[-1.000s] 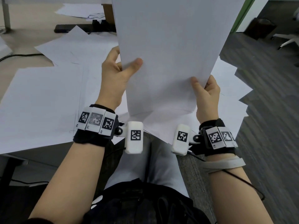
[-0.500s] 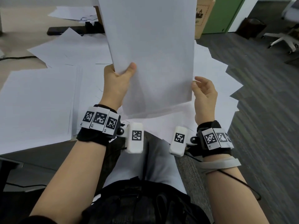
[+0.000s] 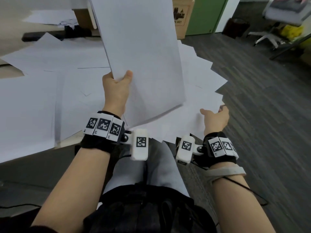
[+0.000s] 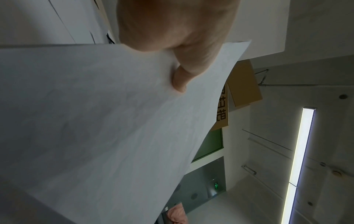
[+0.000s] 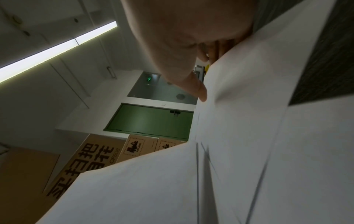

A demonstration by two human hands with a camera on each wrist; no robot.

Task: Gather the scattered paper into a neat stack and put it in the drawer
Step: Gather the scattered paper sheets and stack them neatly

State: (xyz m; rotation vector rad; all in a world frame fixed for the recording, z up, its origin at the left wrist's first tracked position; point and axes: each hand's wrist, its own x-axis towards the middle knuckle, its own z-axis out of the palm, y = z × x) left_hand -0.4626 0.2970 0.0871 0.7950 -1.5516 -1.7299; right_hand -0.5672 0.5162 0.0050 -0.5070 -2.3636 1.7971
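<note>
My left hand (image 3: pixel 116 88) pinches one stack of paper (image 3: pixel 143 56) at its lower left edge, thumb (image 4: pixel 180 78) on the front, the other fingers behind it and out of sight. The stack stands nearly upright, tilted a little, raised above the table (image 3: pixel 10 69); I can't count its sheets, I see only thin edges along its left side.

My right hand (image 3: pixel 214 120) is off the stack. Its thumb (image 5: pixel 197 89) sticks out straight and the fingers (image 5: pixel 220 48) lie against the edge of the loose sheets (image 3: pixel 202 91) at the table's right side. From the head view the fingers look relaxed, and I can't tell whether they grip a sheet or only touch.

The loose sheets are fanned, many corners poking out over the floor (image 3: pixel 269 115); too many overlaps for a count. More scattered paper (image 3: pixel 50 91) covers the table to the left, and one further small pile (image 3: pixel 50 18) lies at the far end. No drawer shows in any view.

Two wrist rigs with square black-and-white markers, one on each arm: left (image 3: pixel 104 126), right (image 3: pixel 220 145). Cardboard boxes (image 5: pixel 134 147) with printed marks stand beyond the table, at least three in the right wrist view, next to one green door (image 5: pixel 153 118). One office chair (image 3: pixel 269 39) stands at far right.
</note>
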